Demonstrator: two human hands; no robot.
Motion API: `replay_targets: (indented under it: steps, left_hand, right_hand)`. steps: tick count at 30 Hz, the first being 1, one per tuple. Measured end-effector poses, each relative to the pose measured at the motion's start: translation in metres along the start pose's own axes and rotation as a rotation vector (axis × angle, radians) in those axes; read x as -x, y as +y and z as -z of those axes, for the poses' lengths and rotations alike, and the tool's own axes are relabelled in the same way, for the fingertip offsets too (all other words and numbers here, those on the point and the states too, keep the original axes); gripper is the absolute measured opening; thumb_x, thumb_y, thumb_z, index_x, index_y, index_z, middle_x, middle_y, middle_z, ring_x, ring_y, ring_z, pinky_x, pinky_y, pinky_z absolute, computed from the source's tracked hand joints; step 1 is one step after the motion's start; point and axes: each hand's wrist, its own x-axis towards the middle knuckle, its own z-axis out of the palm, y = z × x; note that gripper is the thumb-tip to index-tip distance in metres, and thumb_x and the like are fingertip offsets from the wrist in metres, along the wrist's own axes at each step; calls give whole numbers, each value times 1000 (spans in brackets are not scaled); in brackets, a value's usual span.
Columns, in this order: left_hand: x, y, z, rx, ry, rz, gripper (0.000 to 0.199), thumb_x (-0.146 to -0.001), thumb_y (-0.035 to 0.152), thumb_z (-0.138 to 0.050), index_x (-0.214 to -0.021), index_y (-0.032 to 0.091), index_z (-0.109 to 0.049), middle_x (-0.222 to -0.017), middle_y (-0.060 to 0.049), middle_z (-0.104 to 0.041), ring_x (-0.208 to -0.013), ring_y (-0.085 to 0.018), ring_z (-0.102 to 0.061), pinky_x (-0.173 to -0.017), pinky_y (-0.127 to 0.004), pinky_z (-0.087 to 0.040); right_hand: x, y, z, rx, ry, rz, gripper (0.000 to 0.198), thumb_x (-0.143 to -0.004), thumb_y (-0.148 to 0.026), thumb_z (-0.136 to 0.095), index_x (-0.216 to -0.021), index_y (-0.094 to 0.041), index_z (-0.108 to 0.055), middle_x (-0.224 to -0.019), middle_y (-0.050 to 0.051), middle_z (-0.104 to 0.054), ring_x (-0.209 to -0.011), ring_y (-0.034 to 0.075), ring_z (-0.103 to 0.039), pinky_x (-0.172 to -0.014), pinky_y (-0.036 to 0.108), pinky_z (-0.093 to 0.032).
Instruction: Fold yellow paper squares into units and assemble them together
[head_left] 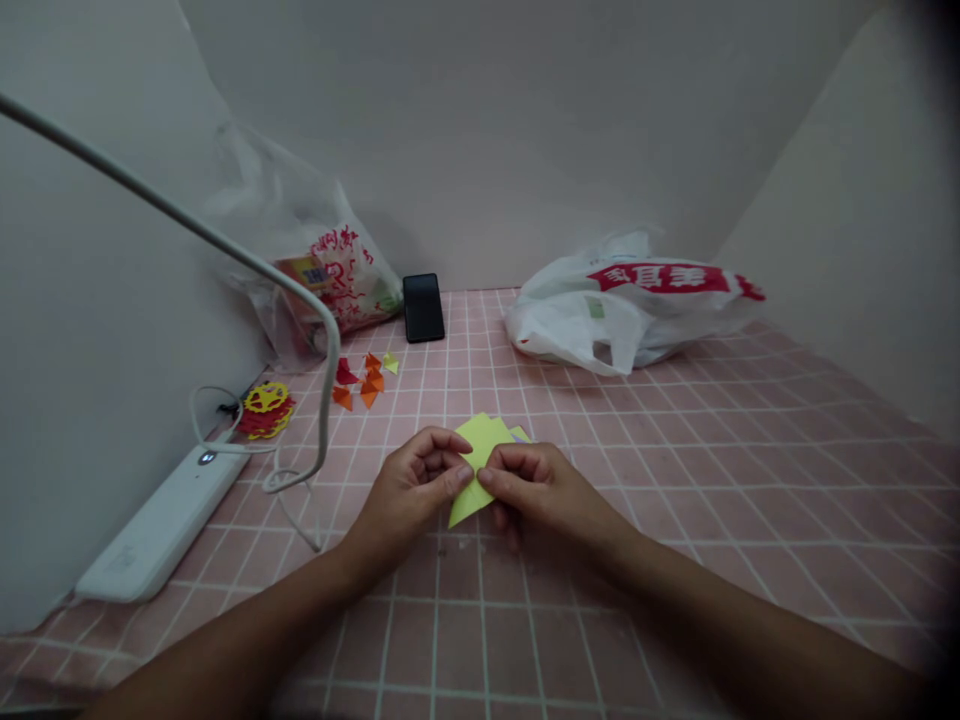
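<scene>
A sheet of yellow paper (481, 436), with a slanted lower edge, is held between both hands above the pink tiled surface. My left hand (417, 478) pinches its left side between thumb and fingers. On the other side, my right hand (536, 482) grips the paper with the thumb on top and the fingers curled. Behind the right hand, more yellow and pale purple paper (520, 434) peeks out, mostly hidden. Small folded paper pieces (373, 382) in orange, red and yellow lie beyond the left hand.
Yellow and red gear-shaped cutouts (267, 400) lie at left near a white power strip (161, 525). A thick white cable (225, 252) arches across the left side. At the back are a black phone (424, 308) and two plastic bags, one left (360, 270), one right (570, 310).
</scene>
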Motion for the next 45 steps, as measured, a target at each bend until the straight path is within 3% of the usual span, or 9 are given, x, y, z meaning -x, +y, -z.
replay_targets:
  steps: [8,15,19,36,45]
  left_hand:
    - [0,3,2,-191,-67,-23,22,-84,35,-63,-77,14,-65,-70,1,-58,-66,-11,-51,-63,-23,-40]
    - [-2,3,5,-100,-87,78,20,-78,30,-68,-91,15,-69,-81,-1,-66,-72,-13,-56,-69,-25,-43]
    - [-3,1,5,-68,-74,139,22,-75,30,-70,-91,15,-67,-75,0,-64,-67,-12,-56,-65,-24,-43]
    - [-2,6,2,-71,-13,160,19,-73,31,-70,-80,14,-65,-70,2,-60,-62,-11,-50,-60,-23,-37]
    - [-1,2,3,-18,-62,209,18,-75,32,-69,-79,14,-65,-69,1,-59,-61,-11,-50,-61,-24,-37]
  right_hand:
    - [2,-1,1,165,77,37,32,-87,-38,-53,-60,-20,-48,-45,-6,-47,-36,8,-43,-36,19,-32]
    - [0,-4,3,313,132,115,34,-88,-37,-50,-59,-20,-45,-49,-5,-46,-42,9,-43,-40,21,-30]
    - [1,-4,3,409,158,192,34,-89,-33,-49,-58,-20,-46,-53,-3,-48,-47,9,-44,-44,22,-30]
    - [-1,-5,3,383,114,178,33,-89,-33,-52,-59,-20,-47,-52,-3,-48,-48,10,-41,-46,24,-28]
    - [3,-7,0,451,143,199,33,-88,-30,-52,-56,-20,-46,-49,-4,-47,-47,10,-40,-46,24,-27]
